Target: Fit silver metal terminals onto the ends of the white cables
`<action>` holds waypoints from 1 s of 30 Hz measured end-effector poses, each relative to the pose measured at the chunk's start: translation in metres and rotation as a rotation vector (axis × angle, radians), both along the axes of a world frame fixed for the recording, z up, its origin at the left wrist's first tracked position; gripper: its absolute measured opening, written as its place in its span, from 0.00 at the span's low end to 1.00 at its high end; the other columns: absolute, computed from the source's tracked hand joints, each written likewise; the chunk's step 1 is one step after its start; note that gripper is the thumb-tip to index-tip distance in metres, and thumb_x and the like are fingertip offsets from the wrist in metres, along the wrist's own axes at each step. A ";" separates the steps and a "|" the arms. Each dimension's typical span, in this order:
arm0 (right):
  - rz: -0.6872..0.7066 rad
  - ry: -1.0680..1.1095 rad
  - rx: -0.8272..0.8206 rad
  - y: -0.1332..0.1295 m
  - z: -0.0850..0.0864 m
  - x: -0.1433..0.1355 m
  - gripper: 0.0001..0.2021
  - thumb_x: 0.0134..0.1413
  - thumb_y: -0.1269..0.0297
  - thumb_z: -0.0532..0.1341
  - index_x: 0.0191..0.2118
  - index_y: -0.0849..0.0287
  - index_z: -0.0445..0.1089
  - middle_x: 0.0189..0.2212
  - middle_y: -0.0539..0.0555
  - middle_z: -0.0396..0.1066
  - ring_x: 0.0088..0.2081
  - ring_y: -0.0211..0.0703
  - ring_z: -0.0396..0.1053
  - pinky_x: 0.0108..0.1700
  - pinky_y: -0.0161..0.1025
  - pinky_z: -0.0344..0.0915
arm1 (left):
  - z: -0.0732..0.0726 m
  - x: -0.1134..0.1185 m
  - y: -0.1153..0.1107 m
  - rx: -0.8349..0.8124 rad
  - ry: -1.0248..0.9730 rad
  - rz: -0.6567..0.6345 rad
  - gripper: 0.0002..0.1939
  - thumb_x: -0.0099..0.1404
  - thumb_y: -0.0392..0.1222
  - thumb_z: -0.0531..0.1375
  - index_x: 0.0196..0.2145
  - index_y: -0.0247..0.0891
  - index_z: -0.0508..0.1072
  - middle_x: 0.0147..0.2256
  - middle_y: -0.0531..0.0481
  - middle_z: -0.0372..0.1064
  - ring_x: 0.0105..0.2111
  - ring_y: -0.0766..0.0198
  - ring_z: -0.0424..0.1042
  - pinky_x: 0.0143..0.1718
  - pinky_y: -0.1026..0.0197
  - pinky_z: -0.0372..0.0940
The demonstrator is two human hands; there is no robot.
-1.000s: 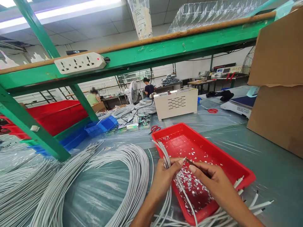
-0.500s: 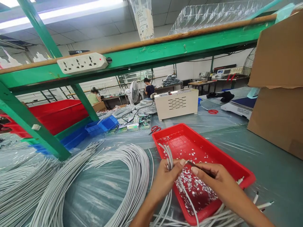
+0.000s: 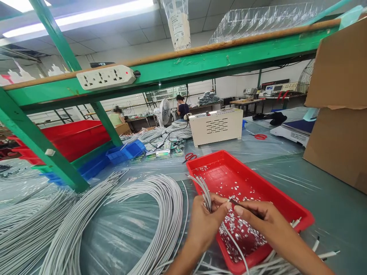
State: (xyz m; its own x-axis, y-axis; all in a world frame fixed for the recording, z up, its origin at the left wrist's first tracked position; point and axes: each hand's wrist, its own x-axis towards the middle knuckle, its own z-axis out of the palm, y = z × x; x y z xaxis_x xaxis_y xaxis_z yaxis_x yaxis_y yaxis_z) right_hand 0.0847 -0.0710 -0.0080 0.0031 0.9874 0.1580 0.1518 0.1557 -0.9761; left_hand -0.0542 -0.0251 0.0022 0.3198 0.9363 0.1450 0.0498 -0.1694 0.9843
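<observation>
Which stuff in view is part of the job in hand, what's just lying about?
In the job:
gray cables, in the left hand
dark slim tool, in the right hand
red tray with silvery bits, below
coiled cables, probably

Just lying about, apparently:
red-handled scissors
beige vented box
power strip
plastic cup

The head camera looks from above and just this side of the red tray [image 3: 258, 183], facing forward and slightly down across it at close range. Above and beyond the tray, its wide view takes in the green shelf [image 3: 200, 60] and, seemingly well farther off, the room's back wall.
</observation>
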 end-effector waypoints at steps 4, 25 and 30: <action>0.011 0.069 -0.010 -0.002 0.003 -0.004 0.12 0.47 0.58 0.59 0.33 0.58 0.75 0.23 0.48 0.72 0.31 0.46 0.66 0.33 0.36 0.58 | -0.006 0.000 -0.007 0.211 0.151 0.146 0.05 0.53 0.38 0.59 0.24 0.34 0.73 0.20 0.51 0.65 0.20 0.68 0.59 0.22 0.66 0.54; -0.314 0.464 -0.070 0.008 -0.009 -0.020 0.07 0.36 0.63 0.67 0.25 0.59 0.73 0.19 0.48 0.71 0.29 0.43 0.68 0.33 0.34 0.62 | -0.013 0.002 -0.015 0.701 0.332 0.132 0.09 0.56 0.27 0.52 0.28 0.31 0.72 0.24 0.45 0.68 0.25 0.63 0.67 0.26 0.64 0.59; -0.306 0.525 -0.105 0.006 -0.007 -0.023 0.06 0.35 0.67 0.66 0.26 0.60 0.73 0.19 0.48 0.69 0.24 0.38 0.64 0.29 0.32 0.60 | -0.013 0.002 -0.015 0.703 0.361 0.134 0.09 0.57 0.27 0.52 0.30 0.30 0.72 0.24 0.44 0.68 0.25 0.62 0.67 0.26 0.63 0.60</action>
